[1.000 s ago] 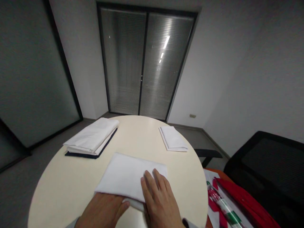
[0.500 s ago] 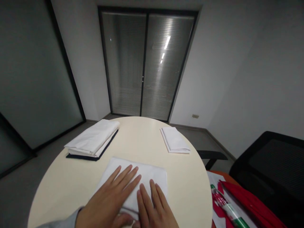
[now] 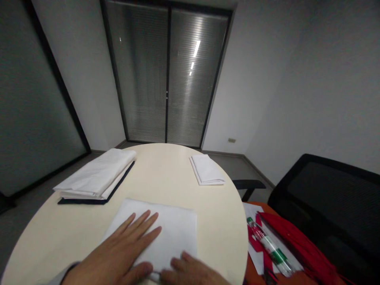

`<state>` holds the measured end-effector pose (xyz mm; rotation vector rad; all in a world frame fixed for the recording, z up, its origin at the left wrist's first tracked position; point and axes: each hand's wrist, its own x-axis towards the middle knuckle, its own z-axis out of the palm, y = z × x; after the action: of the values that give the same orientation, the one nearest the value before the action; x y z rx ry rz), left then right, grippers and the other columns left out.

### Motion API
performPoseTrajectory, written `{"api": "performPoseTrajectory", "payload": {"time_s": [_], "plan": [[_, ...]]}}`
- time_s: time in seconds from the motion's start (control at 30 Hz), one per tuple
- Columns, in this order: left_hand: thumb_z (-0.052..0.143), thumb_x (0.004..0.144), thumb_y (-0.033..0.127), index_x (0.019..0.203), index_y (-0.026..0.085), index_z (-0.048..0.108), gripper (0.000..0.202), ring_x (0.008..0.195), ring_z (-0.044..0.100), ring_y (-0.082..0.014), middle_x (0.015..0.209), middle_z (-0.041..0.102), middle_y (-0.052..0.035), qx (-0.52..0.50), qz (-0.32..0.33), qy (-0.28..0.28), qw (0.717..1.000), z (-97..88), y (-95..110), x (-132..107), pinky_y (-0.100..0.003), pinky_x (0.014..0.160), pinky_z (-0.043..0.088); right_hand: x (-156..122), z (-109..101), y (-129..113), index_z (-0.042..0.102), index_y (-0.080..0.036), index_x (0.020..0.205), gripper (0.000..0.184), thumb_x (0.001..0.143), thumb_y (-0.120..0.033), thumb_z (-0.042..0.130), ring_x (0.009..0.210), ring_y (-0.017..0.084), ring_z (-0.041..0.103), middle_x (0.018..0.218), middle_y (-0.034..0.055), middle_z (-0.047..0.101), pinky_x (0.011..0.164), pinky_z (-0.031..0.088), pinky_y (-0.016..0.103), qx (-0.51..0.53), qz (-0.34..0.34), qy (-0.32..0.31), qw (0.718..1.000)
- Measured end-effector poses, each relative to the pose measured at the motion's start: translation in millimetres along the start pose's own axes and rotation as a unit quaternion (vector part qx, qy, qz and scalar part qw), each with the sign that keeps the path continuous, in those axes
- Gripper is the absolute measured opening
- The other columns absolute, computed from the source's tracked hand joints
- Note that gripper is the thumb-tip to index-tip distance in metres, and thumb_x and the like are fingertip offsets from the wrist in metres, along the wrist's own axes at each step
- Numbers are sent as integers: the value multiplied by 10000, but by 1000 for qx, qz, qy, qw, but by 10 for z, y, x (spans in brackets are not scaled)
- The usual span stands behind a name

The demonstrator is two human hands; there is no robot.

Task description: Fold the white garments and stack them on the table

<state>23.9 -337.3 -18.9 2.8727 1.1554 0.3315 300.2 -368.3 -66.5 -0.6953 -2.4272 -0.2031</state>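
A folded white cloth point(image 3: 173, 227) lies on the round cream table point(image 3: 166, 174) right in front of me. My left hand point(image 3: 118, 253) rests flat on its near left part, fingers stretched out and spread. My right hand point(image 3: 192, 271) sits at the cloth's near edge at the bottom of the view; only a few fingers show, lying on the cloth. Neither hand grips anything that I can see.
A stack of folded white cloth on a dark board point(image 3: 95, 178) lies at the table's left. A small folded white cloth point(image 3: 206, 174) lies at the far right edge. A black chair point(image 3: 326, 198) and red items with a wrapped roll point(image 3: 270, 247) stand to the right.
My right hand has slid back toward me to the cloth's near edge. My left hand stays flat on the cloth. The view has shifted a little to the right.
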Motion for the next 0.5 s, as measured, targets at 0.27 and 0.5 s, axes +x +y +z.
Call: {"api": "performPoseTrajectory", "payload": {"time_s": [0.27,0.5], "plan": [[470,1047,553,1612,321,406,614,1535,382,-302,1659,403,-22,72,-87,62,992,265,-580,388,-533,1247,350,886,-115,373,339,-80,1613,886,979,-664,547,1549,409,301,1668,242,328,1276,203,623,108,256,-183,943],[471,1035,581,1581,352,456,592,1494,452,-309,1619,467,13,68,-144,15,987,608,-829,-103,-538,1201,427,462,-129,210,259,-161,1656,819,1031,-664,426,1602,350,169,1726,167,197,1303,29,606,131,245,-225,934]]}}
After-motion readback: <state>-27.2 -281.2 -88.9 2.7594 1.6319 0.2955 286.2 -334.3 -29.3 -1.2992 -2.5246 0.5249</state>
